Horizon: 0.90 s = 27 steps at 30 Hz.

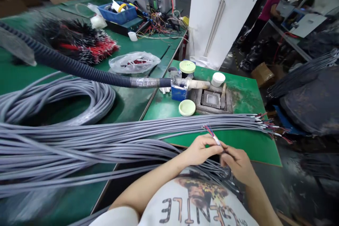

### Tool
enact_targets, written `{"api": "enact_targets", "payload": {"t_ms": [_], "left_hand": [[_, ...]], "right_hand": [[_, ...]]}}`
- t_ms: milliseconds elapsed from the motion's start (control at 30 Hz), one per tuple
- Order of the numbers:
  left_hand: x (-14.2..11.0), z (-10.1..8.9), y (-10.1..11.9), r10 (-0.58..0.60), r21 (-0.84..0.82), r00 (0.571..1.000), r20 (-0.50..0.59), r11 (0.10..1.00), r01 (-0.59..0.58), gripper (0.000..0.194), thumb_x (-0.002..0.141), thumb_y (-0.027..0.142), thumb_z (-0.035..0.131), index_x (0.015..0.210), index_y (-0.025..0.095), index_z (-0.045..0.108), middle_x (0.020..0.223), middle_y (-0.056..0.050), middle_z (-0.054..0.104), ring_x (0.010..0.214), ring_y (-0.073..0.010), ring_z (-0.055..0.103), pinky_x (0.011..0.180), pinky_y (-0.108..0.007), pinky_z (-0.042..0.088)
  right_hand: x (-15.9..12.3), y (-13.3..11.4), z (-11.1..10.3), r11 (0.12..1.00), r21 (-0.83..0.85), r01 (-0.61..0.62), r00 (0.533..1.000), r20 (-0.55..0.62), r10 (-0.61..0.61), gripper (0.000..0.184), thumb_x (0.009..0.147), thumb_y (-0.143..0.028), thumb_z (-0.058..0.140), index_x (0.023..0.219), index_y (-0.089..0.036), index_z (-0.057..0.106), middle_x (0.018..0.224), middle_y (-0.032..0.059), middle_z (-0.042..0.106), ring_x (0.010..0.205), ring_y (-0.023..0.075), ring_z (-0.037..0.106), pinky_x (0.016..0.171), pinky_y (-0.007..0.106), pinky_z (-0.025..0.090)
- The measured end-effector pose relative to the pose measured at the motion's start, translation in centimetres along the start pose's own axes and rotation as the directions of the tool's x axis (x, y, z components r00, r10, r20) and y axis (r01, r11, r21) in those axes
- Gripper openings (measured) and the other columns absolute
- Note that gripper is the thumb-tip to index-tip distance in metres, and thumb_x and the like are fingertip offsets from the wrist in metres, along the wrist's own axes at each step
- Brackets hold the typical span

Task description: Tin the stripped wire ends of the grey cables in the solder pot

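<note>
My left hand [199, 149] pinches the stripped end of a grey cable [215, 138], whose thin coloured wires [207, 129] fan out above my fingertips. My right hand [236, 162] is closed on the same cable just below, thumb against fingers, touching the left hand. Both hands hover over the near edge of the green table [246, 144]. A thick bundle of grey cables [132, 130] lies across the table in front of my hands, its stripped ends [267, 125] sticking out at the right.
A solder pot [212, 99] sits mid-table beside a blue box [179, 91], white-lidded jars [187, 67] and a loose lid [186, 107]. A black corrugated hose [79, 70] reaches to it. A coiled grey cable [66, 102], red-black wire bundles [84, 46] and a plastic bag [134, 61] lie left. A person [267, 10] works far right.
</note>
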<state>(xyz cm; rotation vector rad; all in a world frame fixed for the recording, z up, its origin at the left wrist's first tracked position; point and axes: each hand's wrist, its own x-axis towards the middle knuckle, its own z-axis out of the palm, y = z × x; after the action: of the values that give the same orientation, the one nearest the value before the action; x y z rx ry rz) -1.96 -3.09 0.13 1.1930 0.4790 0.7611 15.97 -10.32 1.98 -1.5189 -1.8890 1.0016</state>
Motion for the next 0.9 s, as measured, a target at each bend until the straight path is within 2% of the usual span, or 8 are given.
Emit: {"api": "enact_targets", "payload": {"t_ms": [67,167,267,333,467,700,800,900], "left_hand": [[-0.1,0.1,-0.1,-0.026,-0.081,1.000,-0.002,0.996,0.026,0.028,0.076,0.039,0.068,0.089,0.015,0.075,0.083,-0.009,0.070,0.077,-0.0189,0.063,0.074,-0.031,0.051],[-0.1,-0.4,-0.5,-0.098,-0.220,0.987,-0.130,0.973,0.068,0.026,0.070,0.036,0.074,0.082,0.013,0.073,0.083,-0.008,0.070,0.071,-0.0159,0.062,0.068,-0.028,0.050],[0.0,-1.2,-1.0,-0.110,-0.313,0.943,-0.314,0.950,0.006,0.023,0.068,0.033,0.076,0.076,0.013,0.068,0.071,-0.004,0.068,0.060,-0.0102,0.057,0.059,-0.022,0.045],[0.1,-1.5,-1.3,-0.097,-0.365,0.925,-0.368,0.930,-0.048,0.021,0.069,0.031,0.075,0.075,0.013,0.066,0.065,-0.001,0.066,0.056,-0.0085,0.054,0.058,-0.021,0.042],[0.2,-1.5,-1.1,-0.064,-0.409,0.925,-0.373,0.907,-0.102,0.019,0.069,0.029,0.075,0.073,0.013,0.064,0.062,0.000,0.064,0.056,-0.0083,0.053,0.058,-0.021,0.041],[0.3,-1.7,-0.9,-0.048,-0.404,0.929,-0.367,0.908,-0.112,0.020,0.068,0.029,0.076,0.066,0.013,0.065,0.063,-0.001,0.065,0.058,-0.0088,0.054,0.058,-0.021,0.041],[0.3,-1.4,-0.6,-0.065,-0.374,0.929,-0.363,0.924,-0.081,0.020,0.067,0.029,0.077,0.066,0.013,0.065,0.063,-0.001,0.065,0.059,-0.0094,0.055,0.060,-0.022,0.042],[0.3,-0.7,-0.3,-0.073,-0.330,0.932,-0.355,0.942,-0.052,0.021,0.064,0.028,0.079,0.067,0.012,0.066,0.067,-0.001,0.065,0.062,-0.0100,0.056,0.064,-0.023,0.044]], "right_hand": [[0.4,0.0,0.4,1.000,0.010,0.014,0.998,-0.058,-0.014,0.032,0.094,-0.033,0.040,0.072,-0.018,0.058,0.054,-0.0025,0.054,0.050,0.0099,0.050,0.054,0.022,0.038],[0.6,0.1,1.0,0.997,0.074,0.013,0.996,-0.092,-0.006,0.028,0.095,-0.032,0.038,0.081,-0.018,0.058,0.052,-0.0045,0.050,0.047,0.0091,0.047,0.052,0.022,0.036],[0.5,0.4,1.3,0.987,0.160,-0.008,0.992,-0.124,0.028,0.025,0.096,-0.031,0.038,0.090,-0.019,0.058,0.050,-0.0057,0.048,0.045,0.0088,0.045,0.049,0.022,0.035],[0.6,0.6,1.5,0.983,0.185,-0.015,0.991,-0.128,0.039,0.025,0.096,-0.031,0.038,0.090,-0.018,0.058,0.050,-0.0058,0.048,0.044,0.0087,0.044,0.049,0.022,0.035],[0.7,0.6,1.7,0.983,0.182,-0.025,0.993,-0.106,0.045,0.025,0.096,-0.031,0.038,0.090,-0.018,0.058,0.050,-0.0057,0.048,0.044,0.0085,0.044,0.049,0.022,0.034],[0.9,0.0,1.3,0.984,0.177,-0.026,0.999,-0.030,0.032,0.026,0.095,-0.031,0.038,0.091,-0.018,0.060,0.052,-0.0048,0.050,0.047,0.0088,0.046,0.051,0.022,0.037],[1.5,-0.4,0.9,0.986,0.156,-0.055,0.997,-0.044,0.063,0.025,0.093,-0.033,0.045,0.106,-0.019,0.060,0.063,-0.0026,0.056,0.055,0.0103,0.051,0.056,0.023,0.042],[2.4,-1.0,0.8,0.991,0.112,-0.067,0.988,-0.132,0.082,0.039,0.088,-0.033,0.055,0.124,-0.022,0.053,0.072,-0.0022,0.058,0.061,0.0109,0.053,0.061,0.023,0.044]]}}
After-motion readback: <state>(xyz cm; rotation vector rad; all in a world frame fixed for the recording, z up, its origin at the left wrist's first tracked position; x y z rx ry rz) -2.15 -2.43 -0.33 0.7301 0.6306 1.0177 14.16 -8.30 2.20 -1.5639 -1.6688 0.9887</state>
